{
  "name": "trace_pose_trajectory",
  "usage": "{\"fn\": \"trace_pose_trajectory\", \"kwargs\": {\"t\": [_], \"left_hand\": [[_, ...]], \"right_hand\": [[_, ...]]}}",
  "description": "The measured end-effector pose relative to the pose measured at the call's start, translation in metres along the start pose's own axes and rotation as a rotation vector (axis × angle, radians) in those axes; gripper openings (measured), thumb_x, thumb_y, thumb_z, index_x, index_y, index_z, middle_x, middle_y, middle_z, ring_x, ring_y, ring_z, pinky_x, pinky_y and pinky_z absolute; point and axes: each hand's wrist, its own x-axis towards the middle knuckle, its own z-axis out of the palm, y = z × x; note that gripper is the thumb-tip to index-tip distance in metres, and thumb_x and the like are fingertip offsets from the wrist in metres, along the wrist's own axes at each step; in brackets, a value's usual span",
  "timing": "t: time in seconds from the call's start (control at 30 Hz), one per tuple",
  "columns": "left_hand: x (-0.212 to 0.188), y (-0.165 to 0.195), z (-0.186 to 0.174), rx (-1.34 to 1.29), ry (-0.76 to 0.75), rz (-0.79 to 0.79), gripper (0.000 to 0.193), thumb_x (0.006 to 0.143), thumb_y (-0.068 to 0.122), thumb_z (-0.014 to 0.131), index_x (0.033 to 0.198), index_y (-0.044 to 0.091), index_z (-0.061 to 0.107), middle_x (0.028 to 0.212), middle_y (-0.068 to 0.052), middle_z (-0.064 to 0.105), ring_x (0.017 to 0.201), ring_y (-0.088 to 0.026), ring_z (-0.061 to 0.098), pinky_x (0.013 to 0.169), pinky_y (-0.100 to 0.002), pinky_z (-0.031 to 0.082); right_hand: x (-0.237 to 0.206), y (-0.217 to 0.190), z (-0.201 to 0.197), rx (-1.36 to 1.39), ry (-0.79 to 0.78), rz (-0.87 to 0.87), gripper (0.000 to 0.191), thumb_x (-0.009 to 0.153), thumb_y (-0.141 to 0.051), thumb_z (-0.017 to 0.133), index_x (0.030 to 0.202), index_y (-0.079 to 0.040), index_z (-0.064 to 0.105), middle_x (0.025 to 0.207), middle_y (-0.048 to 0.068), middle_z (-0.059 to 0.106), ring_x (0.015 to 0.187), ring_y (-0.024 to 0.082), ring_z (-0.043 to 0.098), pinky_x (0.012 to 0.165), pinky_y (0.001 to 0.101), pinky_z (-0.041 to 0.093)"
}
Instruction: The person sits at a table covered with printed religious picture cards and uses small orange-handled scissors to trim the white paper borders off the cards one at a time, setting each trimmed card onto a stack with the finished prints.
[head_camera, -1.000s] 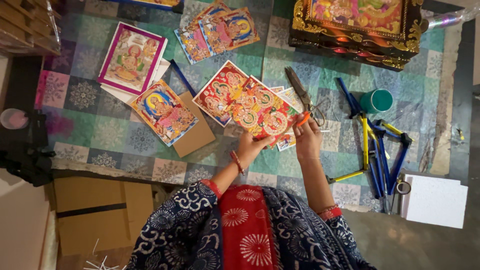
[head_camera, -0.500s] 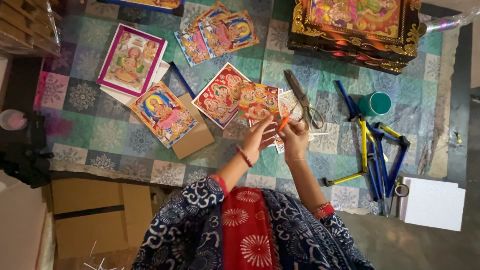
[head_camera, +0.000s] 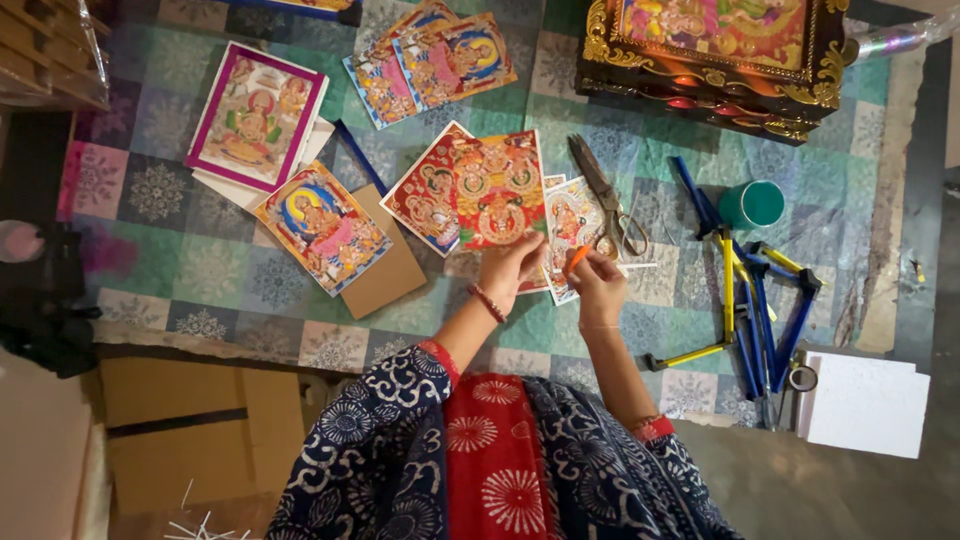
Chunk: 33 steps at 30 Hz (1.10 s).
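My left hand (head_camera: 512, 266) grips the lower edge of a red and gold picture print (head_camera: 497, 188), which stands tilted above other prints on the patterned mat (head_camera: 180, 270). My right hand (head_camera: 598, 282) is closed on a small orange tool (head_camera: 577, 258), its tip close to the print's lower right corner. Under both hands lies another colourful print (head_camera: 570, 222). A red print (head_camera: 428, 195) lies flat just left of the held one.
Scissors (head_camera: 603, 195) lie right of the prints. A teal roll (head_camera: 752, 203), blue and yellow tools (head_camera: 752, 300) and a white foam board (head_camera: 866, 402) are at right. An ornate framed picture (head_camera: 715, 55) stands at the top. Several prints and cardboard (head_camera: 392, 275) lie left.
The red and gold print lay flat under both hands; my left hand has turned and raised it. My right hand with the orange tool shifted slightly toward its corner.
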Motion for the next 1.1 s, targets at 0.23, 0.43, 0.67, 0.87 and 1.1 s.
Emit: {"fn": "trace_pose_trajectory", "kwargs": {"t": [0.23,0.43,0.67,0.87,1.1], "left_hand": [[-0.007,0.013,0.014,0.068,0.077,0.034,0.025,0.085,0.018,0.083,0.103,0.001,0.075,0.094,-0.005,0.075,0.076,-0.009,0.067,0.059,-0.019,0.048],[-0.018,0.021,0.029,0.062,0.218,-0.034,0.026,0.080,0.026,0.086,0.096,0.008,0.076,0.073,0.003,0.059,0.048,-0.010,0.048,0.040,-0.026,0.039],[-0.023,0.019,0.031,0.001,0.105,0.032,0.023,0.088,0.028,0.084,0.091,0.014,0.066,0.063,0.004,0.048,0.042,-0.009,0.044,0.036,-0.025,0.027],[-0.011,0.009,0.025,-0.002,0.145,-0.045,0.011,0.083,0.026,0.080,0.089,0.019,0.075,0.062,0.008,0.051,0.044,-0.006,0.042,0.038,-0.023,0.027],[-0.005,0.006,0.021,-0.021,0.115,0.026,0.022,0.091,0.033,0.083,0.084,0.019,0.067,0.063,0.010,0.044,0.049,-0.004,0.039,0.043,-0.023,0.030]], "right_hand": [[-0.034,0.001,0.002,-0.212,-0.237,0.070,0.036,0.100,-0.037,0.057,0.119,-0.007,0.065,0.107,0.002,0.071,0.083,0.010,0.063,0.063,0.0310,0.057],[-0.048,0.019,0.013,-0.287,-0.400,0.137,0.047,0.101,-0.047,0.047,0.136,-0.016,0.053,0.120,0.000,0.064,0.098,0.010,0.062,0.060,0.0285,0.053],[-0.037,0.029,0.014,-0.323,-0.440,0.054,0.040,0.106,-0.044,0.049,0.129,-0.012,0.058,0.112,0.000,0.061,0.097,0.009,0.057,0.060,0.0266,0.049],[-0.030,0.029,0.015,-0.314,-0.408,0.070,0.038,0.103,-0.042,0.049,0.125,-0.013,0.060,0.104,-0.003,0.064,0.085,0.006,0.058,0.056,0.0237,0.046],[-0.036,0.026,0.010,-0.372,-0.425,0.001,0.032,0.105,-0.036,0.051,0.122,-0.010,0.060,0.093,-0.004,0.060,0.074,0.003,0.051,0.055,0.0197,0.041]]}}
